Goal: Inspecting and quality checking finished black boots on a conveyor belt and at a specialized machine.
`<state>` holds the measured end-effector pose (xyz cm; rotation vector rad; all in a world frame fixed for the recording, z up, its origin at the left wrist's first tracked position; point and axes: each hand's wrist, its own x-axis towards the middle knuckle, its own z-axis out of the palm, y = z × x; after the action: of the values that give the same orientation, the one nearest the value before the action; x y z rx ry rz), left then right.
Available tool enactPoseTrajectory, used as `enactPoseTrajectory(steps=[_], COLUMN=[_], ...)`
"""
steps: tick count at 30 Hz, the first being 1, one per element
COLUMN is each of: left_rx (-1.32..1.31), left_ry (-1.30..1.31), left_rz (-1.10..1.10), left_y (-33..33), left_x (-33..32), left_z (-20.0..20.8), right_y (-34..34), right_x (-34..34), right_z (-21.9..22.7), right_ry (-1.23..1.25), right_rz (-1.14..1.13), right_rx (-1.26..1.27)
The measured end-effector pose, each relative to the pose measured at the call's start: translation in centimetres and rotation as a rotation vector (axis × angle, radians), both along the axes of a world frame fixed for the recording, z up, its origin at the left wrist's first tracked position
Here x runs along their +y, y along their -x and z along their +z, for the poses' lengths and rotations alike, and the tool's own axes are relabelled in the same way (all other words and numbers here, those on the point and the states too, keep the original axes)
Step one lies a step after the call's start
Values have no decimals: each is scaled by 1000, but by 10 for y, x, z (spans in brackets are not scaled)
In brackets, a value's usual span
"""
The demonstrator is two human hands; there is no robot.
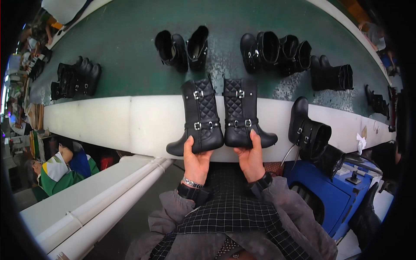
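Two black ankle-high boots with quilted panels and silver buckles are held side by side in front of me, their shafts pointing away. My left hand (pixel 196 161) grips the left boot (pixel 200 113) by its heel end, thumb along the near side and fingers hidden beneath. The right boot (pixel 239 112) is held the same way by my right hand (pixel 251 158). Their toes point outward in opposite directions, and the heel ends nearly touch. Both boots are over the white ledge (pixel 151 119) along the green conveyor belt.
On the green belt (pixel 130 52) stand more black boots: a pair (pixel 182 48) ahead, a group (pixel 275 51) to its right, others at both sides. More boots (pixel 310 134) sit at right by a blue machine (pixel 320 186). White pipes (pixel 108 199) run at lower left. A person (pixel 65 169) is at left.
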<state>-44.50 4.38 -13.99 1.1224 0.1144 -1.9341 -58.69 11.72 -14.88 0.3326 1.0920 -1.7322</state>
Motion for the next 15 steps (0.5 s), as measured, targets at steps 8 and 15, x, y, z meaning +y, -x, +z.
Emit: enactPoseTrajectory(steps=[8, 15], left_rx=[-2, 13], left_ry=[65, 115], left_rz=[16, -17], left_y=[-1, 4], left_x=[4, -1], left_z=[-5, 0], right_y=[-2, 2], right_x=[-1, 1], right_z=[15, 21], right_ry=[43, 19], right_rz=[5, 27], right_rx=[61, 142])
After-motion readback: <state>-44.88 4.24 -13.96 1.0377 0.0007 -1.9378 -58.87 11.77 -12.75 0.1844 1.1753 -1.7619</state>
